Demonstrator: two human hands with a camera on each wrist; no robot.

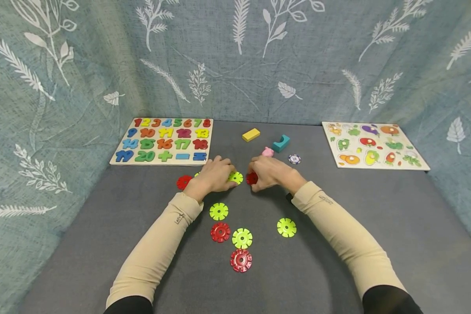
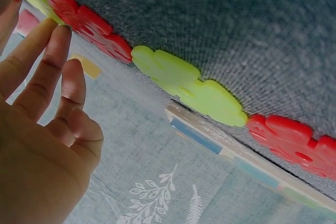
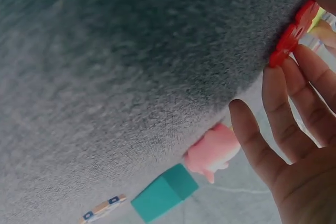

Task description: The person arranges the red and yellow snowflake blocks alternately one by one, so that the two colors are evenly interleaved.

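Here, a glossy red disc [image 3: 295, 34] with a notched rim is pinched between the right hand's [image 1: 270, 172] thumb and fingers above the gray tabletop [image 1: 325, 192], just beside a similar lime-green disc [image 1: 236, 178] gripped by the left hand [image 1: 218, 173]. Numerals 1 to 20 are shown on the number board [image 1: 164, 141]; "Lets" is seemingly printed on the left sleeve [image 1: 161, 248]. Both arms are stretched forward, backs of the hands uppermost.

The discs [image 1: 241, 255] look glossy plastic, the tablecloth [image 1: 82, 244] matt and rough.
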